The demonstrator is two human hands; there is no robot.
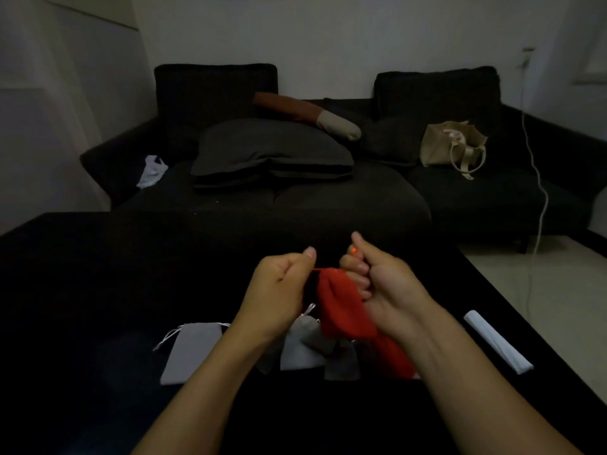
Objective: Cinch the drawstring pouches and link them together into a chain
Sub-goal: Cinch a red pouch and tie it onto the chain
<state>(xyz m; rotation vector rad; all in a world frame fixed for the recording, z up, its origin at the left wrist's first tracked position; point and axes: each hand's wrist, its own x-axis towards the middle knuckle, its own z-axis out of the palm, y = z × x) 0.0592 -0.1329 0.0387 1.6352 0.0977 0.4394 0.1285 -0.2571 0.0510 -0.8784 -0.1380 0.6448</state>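
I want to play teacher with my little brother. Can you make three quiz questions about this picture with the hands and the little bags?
1. True or false: both hands grip the red pouch at its top.
2. Where does the flat grey pouch lie? A) on the sofa B) on the dark table, beside the left hand's wrist C) inside the beige bag
3. Fill in: the white roll lies on the table to the ____ of the right hand.

Key:
1. True. The left hand and the right hand both hold its top edge.
2. B
3. right
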